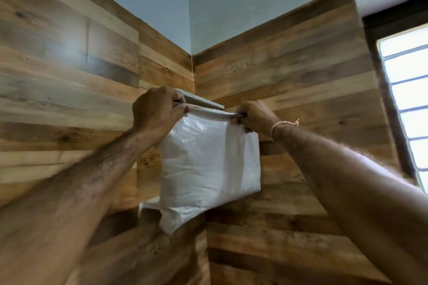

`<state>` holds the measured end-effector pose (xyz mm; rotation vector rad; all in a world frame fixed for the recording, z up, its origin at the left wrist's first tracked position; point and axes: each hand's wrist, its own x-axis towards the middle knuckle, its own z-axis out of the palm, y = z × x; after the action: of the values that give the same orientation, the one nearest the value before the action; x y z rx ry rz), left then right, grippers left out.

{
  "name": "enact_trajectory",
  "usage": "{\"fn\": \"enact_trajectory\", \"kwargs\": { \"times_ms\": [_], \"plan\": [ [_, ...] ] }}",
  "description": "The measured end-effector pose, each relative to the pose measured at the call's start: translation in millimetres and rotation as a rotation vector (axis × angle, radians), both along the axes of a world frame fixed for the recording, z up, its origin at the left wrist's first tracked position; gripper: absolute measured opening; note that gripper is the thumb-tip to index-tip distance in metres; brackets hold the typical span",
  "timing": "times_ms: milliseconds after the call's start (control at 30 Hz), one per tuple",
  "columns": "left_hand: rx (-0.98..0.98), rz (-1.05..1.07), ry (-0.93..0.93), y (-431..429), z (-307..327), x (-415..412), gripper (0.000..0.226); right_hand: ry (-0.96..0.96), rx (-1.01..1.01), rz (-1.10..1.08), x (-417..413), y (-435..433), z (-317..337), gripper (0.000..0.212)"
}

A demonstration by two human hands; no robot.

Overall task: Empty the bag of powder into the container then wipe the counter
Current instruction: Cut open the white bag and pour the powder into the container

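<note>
White woven bag [208, 164] held up high by its top edge, in front of a wood-panelled corner.

The bag hangs from its top edge, slack and creased, its lower corner drooping — whether powder remains inside cannot be told, and neither container nor counter is in view. The left hand [156, 109] and the right hand [253, 117] each close their fingers on an upper corner, stretching the edge taut between them. A pale thread band [283, 125] circles the right wrist. Behind the bag sit two small white shelves [201, 102]; a barred window [405, 90] glows at right. To finish the emptying well, the person would likely keep both pinches firm and the open end over the container — shaking gently so dust does not scatter.
</note>
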<state>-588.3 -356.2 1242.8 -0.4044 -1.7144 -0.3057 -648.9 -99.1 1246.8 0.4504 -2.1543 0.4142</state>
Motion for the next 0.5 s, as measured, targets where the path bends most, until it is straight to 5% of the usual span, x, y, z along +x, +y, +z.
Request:
{"fn": "enact_trajectory", "kwargs": {
  "times_ms": [233,500],
  "plan": [
    [0.050,-0.159,-0.180,108.5,-78.7,92.6,0.031,-0.099,0.053,-0.173,131.2,120.5,-65.6,0.041],
    [-0.008,-0.254,-0.446,233.4,-226.7,230.6,0.045,-0.353,-0.076,-0.188,283.5,261.5,-222.6,0.038]
  ]
}}
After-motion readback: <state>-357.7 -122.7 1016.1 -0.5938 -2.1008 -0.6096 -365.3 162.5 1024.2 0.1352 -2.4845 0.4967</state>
